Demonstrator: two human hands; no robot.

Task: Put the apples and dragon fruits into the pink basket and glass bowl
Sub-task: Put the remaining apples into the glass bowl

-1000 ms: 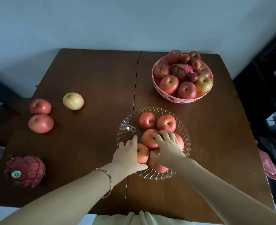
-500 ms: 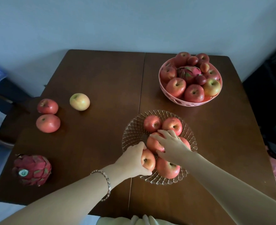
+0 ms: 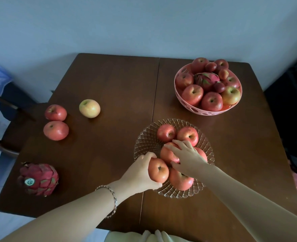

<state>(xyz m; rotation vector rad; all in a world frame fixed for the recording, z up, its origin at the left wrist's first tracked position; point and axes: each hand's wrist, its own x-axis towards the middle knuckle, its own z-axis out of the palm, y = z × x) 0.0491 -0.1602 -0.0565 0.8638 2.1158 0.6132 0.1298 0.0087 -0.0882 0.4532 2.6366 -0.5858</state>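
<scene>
You are gripping a red apple [image 3: 158,170] at the glass bowl [image 3: 144,137] in your left hand [image 3: 137,175] while your right hand [image 3: 188,158] is clasping the middle apple [image 3: 167,154].

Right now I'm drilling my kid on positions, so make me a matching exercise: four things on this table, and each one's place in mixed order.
1 yellow-green apple
2 loose dragon fruit
3 pink basket
4 glass bowl

A far right of the table
B near left corner
C near middle
D left half, farther back

Pairs: 1-D, 2-B, 3-A, 4-C
</scene>
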